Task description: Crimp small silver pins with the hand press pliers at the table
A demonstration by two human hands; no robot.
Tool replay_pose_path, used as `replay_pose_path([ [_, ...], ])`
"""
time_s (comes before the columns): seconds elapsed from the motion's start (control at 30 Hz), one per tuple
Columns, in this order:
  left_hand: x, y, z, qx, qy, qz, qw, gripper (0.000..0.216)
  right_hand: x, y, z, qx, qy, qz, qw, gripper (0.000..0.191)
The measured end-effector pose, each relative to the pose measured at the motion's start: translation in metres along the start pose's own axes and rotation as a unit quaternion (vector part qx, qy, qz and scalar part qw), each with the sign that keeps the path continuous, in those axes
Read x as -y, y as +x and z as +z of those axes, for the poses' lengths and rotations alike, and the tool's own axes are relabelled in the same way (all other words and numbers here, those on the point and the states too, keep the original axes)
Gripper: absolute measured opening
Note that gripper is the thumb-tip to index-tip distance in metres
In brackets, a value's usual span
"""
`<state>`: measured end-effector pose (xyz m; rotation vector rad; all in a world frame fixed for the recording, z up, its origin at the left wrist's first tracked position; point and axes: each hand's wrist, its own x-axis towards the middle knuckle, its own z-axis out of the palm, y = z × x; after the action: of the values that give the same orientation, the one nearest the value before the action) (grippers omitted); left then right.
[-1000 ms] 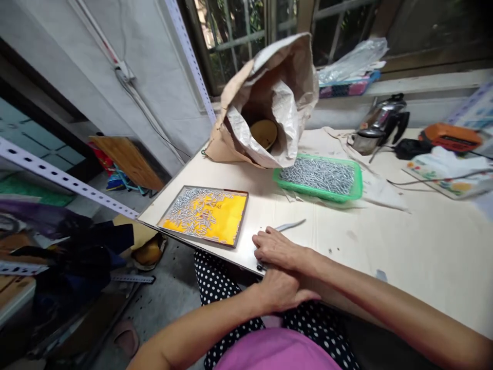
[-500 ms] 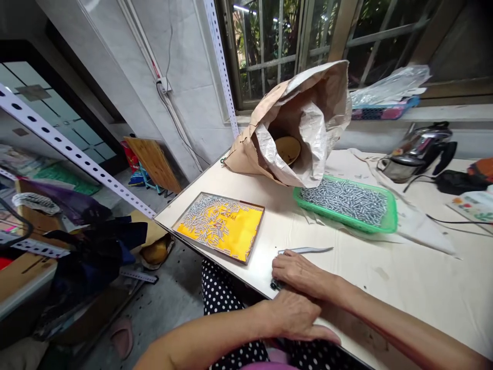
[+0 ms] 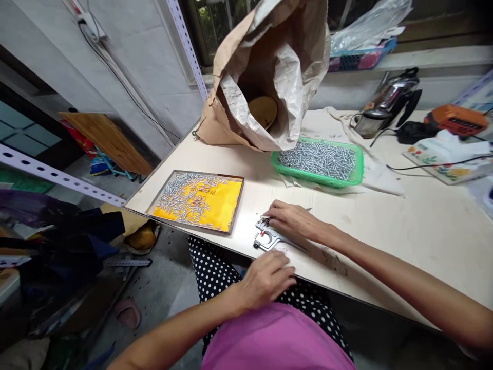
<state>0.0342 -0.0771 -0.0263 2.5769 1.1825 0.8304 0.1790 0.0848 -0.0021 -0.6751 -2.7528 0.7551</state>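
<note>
Metal snap-fastener pliers (image 3: 274, 239) with a C-shaped jaw and a small red part lie on the table near its front edge. My right hand (image 3: 295, 220) rests over their far side, fingers curled against the head; its fingertips are partly hidden. My left hand (image 3: 267, 276) is just in front of the pliers at the table edge, apart from them, its fingers loosely bent and holding nothing visible. Left of the pliers is a shallow tray (image 3: 239, 205) with a yellow lining (image 3: 221, 205), strewn with small silvery metal pins (image 3: 179, 198).
A green basket (image 3: 327, 181) heaped with similar silvery pieces stands farther back on the table (image 3: 385, 246). Behind it a large paper sack (image 3: 219, 121) gapes open with a round yellowish thing inside. An electric kettle (image 3: 393, 100), an orange tool (image 3: 456, 119) and cables are at the back right.
My left hand has drawn back from beside the right hand toward my body, uncovering the pliers. My right hand stays over them. The view has tilted down and turned right.
</note>
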Motion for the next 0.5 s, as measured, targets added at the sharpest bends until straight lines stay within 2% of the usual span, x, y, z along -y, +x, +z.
replay_pose_path([
  [0.1,0.011,-0.015,-0.021,-0.07,0.043,-0.142,0.987,0.015,0.0,-0.029,0.0,0.004,-0.016,0.048,0.999,0.025],
  [0.17,0.026,-0.016,-0.03,-0.068,0.079,-0.223,0.969,0.016,0.003,-0.045,0.008,0.011,-0.009,0.066,0.998,0.024],
  [0.23,0.042,-0.012,-0.034,-0.033,0.106,-0.275,0.955,0.014,0.007,-0.055,0.02,0.008,-0.005,0.082,0.997,0.024],
  [0.33,0.056,0.0,-0.033,0.057,0.149,-0.318,0.935,0.013,0.013,-0.062,0.035,-0.02,-0.014,0.099,0.995,0.025],
  [0.43,0.059,0.005,-0.031,0.141,0.191,-0.319,0.918,0.013,0.019,-0.063,0.044,-0.05,-0.033,0.109,0.992,0.02],
  [0.5,0.061,0.009,-0.032,0.157,0.218,-0.31,0.912,0.018,0.021,-0.063,0.048,-0.067,-0.056,0.113,0.99,0.017],
])
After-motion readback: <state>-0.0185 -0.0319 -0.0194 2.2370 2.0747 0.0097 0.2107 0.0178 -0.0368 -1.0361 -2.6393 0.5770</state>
